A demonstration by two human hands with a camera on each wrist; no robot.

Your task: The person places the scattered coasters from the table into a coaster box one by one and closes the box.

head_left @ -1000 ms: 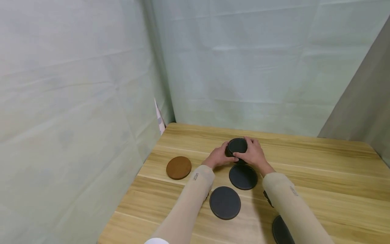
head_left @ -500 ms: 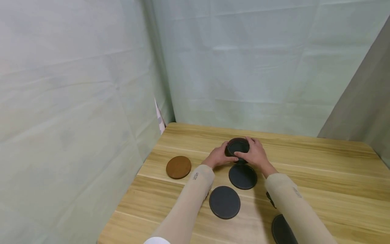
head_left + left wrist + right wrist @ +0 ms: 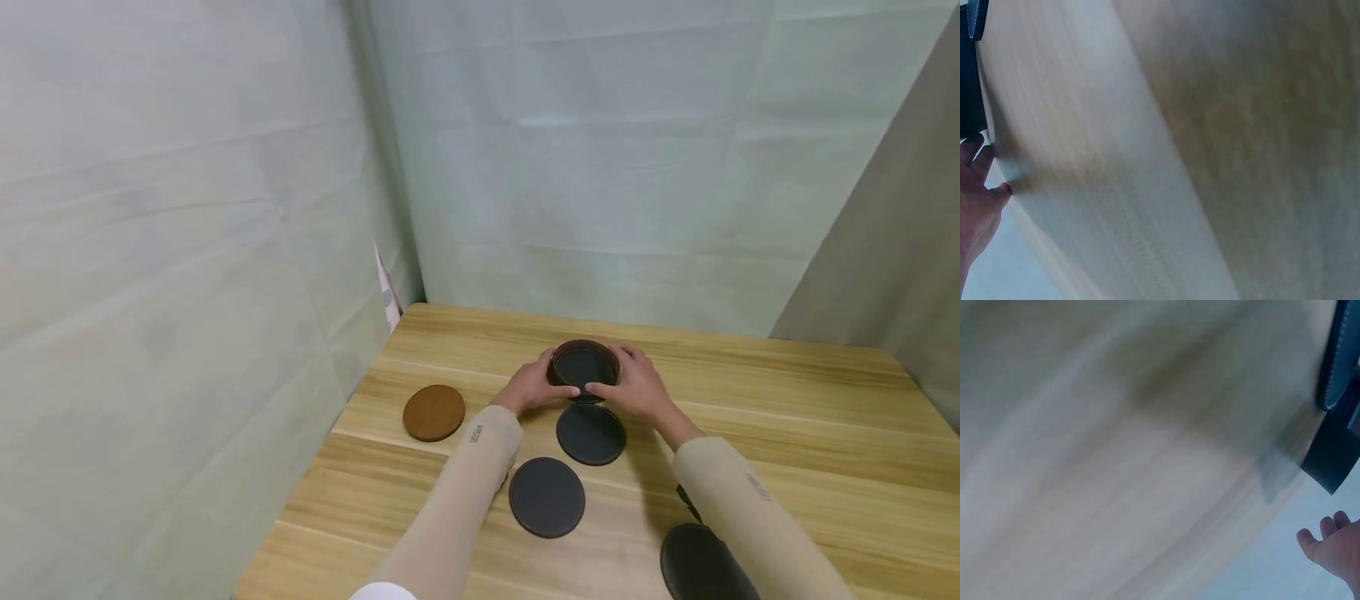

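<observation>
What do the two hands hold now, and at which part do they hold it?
Both hands hold the round dark holder by its side wall: left hand on its left side, right hand on its right and near rim.

Between the hands sits a round dark leather-look holder [image 3: 583,368] with a matt finish. The flat black round coasters [image 3: 591,434] nearer the person look matt too. The pale wooden desk [image 3: 787,417] shows smooth, streaked grain.
</observation>
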